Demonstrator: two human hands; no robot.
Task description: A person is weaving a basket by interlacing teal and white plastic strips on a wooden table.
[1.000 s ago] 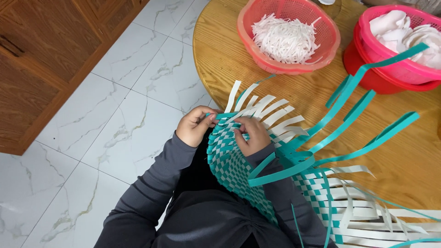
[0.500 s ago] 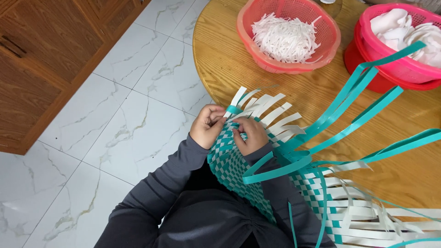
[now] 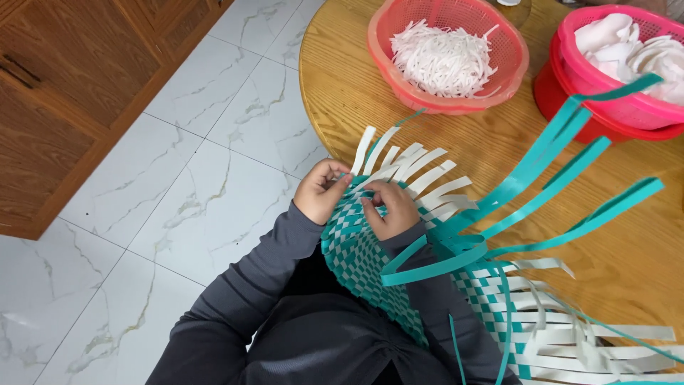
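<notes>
Head view: both hands (image 3: 356, 199) pinch flat, seemingly plastic (teal-white) woven strips (image 3: 399, 167).

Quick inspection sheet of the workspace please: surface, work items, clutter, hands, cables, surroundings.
Surface: round wooden table, bare at its near edge.
Job's things: teal-and-white woven mat with loose white strips and teal strips fanning out.
Clutter: orange-red basket of white shreds; pink basket of white pieces.
Grippers: left hand and right hand both pinch strips at the mat's edge.
Cables: nothing seen.
Surroundings: white marble-tile floor; wooden cabinet.
</notes>
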